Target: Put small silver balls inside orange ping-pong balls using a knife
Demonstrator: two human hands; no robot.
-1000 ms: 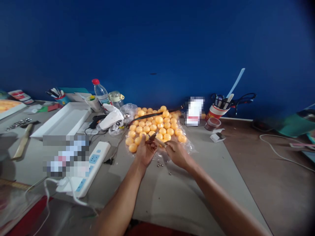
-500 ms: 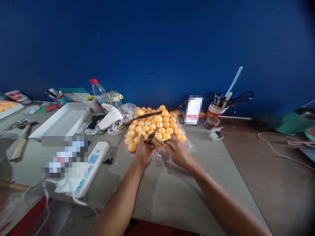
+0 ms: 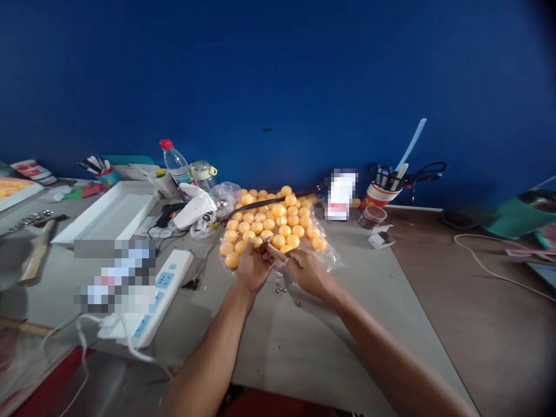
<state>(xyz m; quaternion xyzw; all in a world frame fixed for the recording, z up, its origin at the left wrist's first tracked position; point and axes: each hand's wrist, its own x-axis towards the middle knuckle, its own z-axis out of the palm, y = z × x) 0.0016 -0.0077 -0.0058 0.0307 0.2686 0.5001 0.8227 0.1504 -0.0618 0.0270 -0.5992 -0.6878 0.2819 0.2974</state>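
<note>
Holding a wooden-handled tool (image 3: 277, 253) is the right grip (image 3: 311, 273).

I see satiny orange plastic balls (image 3: 295, 241) amid glossy, crinkled clear film (image 3: 333, 262) toward the matt desk's (image 3: 347, 359) back edge. On my feed the tool handle (image 3: 278, 253) looks like dull pale wood, the beads (image 3: 298, 304) polished metal, and the power strip (image 3: 167, 289) near the front edge smooth white plastic.

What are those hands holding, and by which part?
The right hand holds a small tool by its pale handle. The dark tip is at the left hand; what, if anything, that hand grips cannot be told.
</note>
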